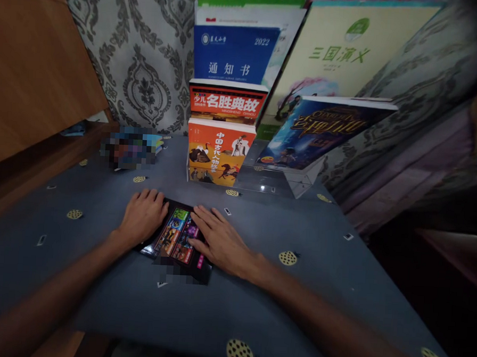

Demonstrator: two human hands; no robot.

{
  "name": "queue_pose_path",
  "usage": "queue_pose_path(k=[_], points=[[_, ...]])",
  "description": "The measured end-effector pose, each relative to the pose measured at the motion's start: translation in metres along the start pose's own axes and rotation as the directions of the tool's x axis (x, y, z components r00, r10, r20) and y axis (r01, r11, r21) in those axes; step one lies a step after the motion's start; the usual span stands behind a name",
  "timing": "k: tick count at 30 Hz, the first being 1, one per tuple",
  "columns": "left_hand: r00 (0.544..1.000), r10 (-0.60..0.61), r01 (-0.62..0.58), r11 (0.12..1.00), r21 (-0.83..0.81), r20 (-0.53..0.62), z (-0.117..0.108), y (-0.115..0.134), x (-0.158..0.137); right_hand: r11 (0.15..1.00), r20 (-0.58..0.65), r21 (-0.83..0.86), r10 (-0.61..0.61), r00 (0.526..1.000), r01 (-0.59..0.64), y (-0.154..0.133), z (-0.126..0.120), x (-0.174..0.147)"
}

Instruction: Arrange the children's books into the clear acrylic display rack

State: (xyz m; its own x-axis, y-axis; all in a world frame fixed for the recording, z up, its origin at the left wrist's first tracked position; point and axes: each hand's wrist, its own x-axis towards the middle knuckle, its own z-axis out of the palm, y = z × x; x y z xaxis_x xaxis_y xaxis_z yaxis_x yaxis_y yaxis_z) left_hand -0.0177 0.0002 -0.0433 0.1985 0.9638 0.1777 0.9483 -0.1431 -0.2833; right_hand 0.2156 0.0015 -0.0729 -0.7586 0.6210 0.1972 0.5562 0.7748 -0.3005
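A black book with bright picture panels on its cover lies flat and slanted on the table. My left hand rests palm down along its left edge, fingers lying forward and thumb side touching the cover. Across the right side of the book, my right hand lies flat with its fingers apart on the panels. A blurred-out patch hides part of the book's near edge.
Behind the book, a clear stand holds several upright books, among them an orange one and a tilted blue one. A small pixelated stack lies back left. A wooden panel borders the left side; the patterned blue tablecloth covers the table.
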Motion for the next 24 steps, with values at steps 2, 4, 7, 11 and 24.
queue_pose_path(k=[2, 4, 7, 11, 24], points=[[1.000, -0.010, 0.010, 1.000, -0.013, -0.009, 0.002, -0.001, -0.001, 1.000, -0.018, -0.008, 0.025, 1.000, -0.025, 0.001, -0.001, -0.014], [1.000, -0.022, 0.022, 0.999, -0.043, -0.010, 0.004, -0.001, -0.001, 0.999, -0.034, -0.013, 0.029, 0.999, -0.030, -0.001, -0.002, -0.026], [0.999, -0.045, 0.045, 0.994, -0.098, 0.001, 0.008, -0.001, -0.002, 1.000, -0.041, -0.010, -0.014, 0.999, 0.014, -0.012, 0.000, -0.039], [0.997, -0.060, 0.048, 0.970, -0.239, -0.041, 0.021, -0.005, 0.001, 0.990, 0.034, 0.009, -0.143, 0.989, 0.143, -0.036, 0.004, -0.039], [0.992, -0.070, 0.110, 0.079, -0.991, 0.104, 0.035, -0.048, 0.004, 0.907, 0.202, 0.039, -0.418, 0.886, 0.420, -0.089, 0.011, 0.038]])
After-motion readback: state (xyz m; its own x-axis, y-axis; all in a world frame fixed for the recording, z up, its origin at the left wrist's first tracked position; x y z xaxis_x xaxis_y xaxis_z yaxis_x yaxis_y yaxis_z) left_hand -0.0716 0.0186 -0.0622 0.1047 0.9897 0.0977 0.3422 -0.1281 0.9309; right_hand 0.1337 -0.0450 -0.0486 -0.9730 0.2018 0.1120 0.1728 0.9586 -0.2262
